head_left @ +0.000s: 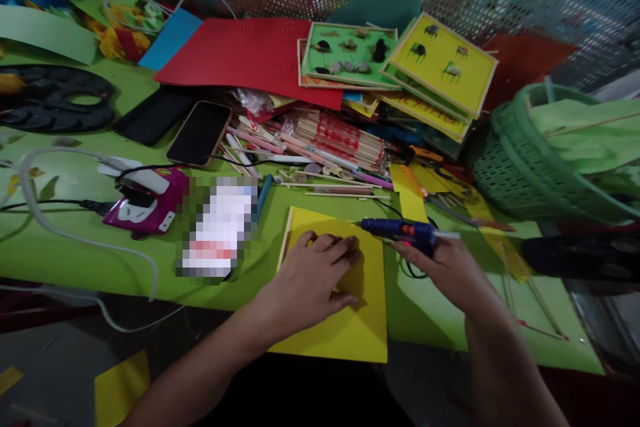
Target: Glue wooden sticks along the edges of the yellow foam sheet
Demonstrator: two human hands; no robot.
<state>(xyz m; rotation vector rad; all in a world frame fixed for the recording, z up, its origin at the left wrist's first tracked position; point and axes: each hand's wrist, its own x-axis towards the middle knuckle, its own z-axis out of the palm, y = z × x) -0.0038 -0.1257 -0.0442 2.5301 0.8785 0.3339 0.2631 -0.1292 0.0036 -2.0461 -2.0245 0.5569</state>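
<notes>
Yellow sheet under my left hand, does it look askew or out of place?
Slightly. The yellow sheet hangs over the front edge of the green table, with the left hand flat on it. The right hand holds the blue glue gun at its upper edge. Nothing looks spilled or damaged.

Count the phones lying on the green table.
2. A phone in a tan case lies left of the bundled sticks; a black phone lies just left of it. Others may be hidden under the clutter.
</notes>
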